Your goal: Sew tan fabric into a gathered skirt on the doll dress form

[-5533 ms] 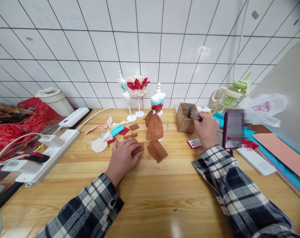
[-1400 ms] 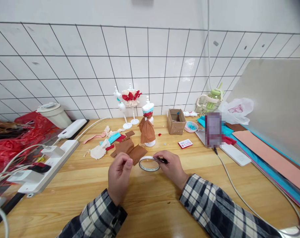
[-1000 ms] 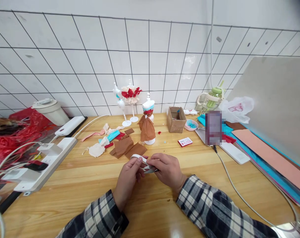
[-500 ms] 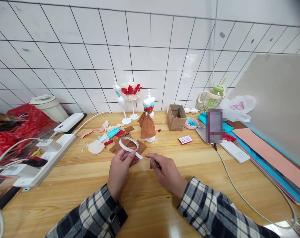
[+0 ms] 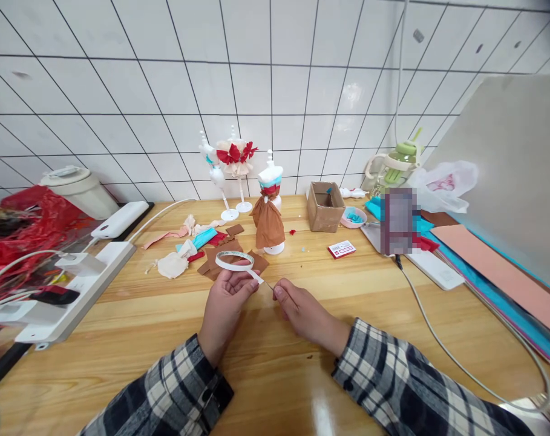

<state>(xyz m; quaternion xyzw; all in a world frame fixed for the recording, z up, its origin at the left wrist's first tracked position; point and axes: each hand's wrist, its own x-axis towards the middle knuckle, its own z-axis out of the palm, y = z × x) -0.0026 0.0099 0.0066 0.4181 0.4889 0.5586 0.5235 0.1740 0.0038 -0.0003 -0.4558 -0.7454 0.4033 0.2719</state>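
In my left hand [image 5: 227, 306] is a narrow roll of white tape [image 5: 233, 266], pinched between thumb and fingers, with a short free end pointing right. My right hand [image 5: 299, 309] is closed on a thin pointed tool [image 5: 268, 284], mostly hidden by the fingers. Its tip comes up to the tape's free end; whether they touch I cannot tell. Just beyond the hands stands a small white dress form [image 5: 273, 175] wearing a brown skirt [image 5: 268, 221] with red and light-blue bands. Brown paper or cloth pieces [image 5: 261, 260] lie behind the tape.
Two more dress forms [image 5: 238, 151] stand behind. Coloured scraps [image 5: 172, 264] lie left of centre. A cardboard box [image 5: 324, 209], a pink dish [image 5: 354, 218] and a small packet [image 5: 341, 249] sit on the right. A power strip [image 5: 81, 293] and a cable [image 5: 431, 339] flank the workspace.
The right hand has turned, so the tool's thin tip now shows pointing at the tape end. The tape roll has tilted flatter in the left hand. The whole view has shifted slightly.
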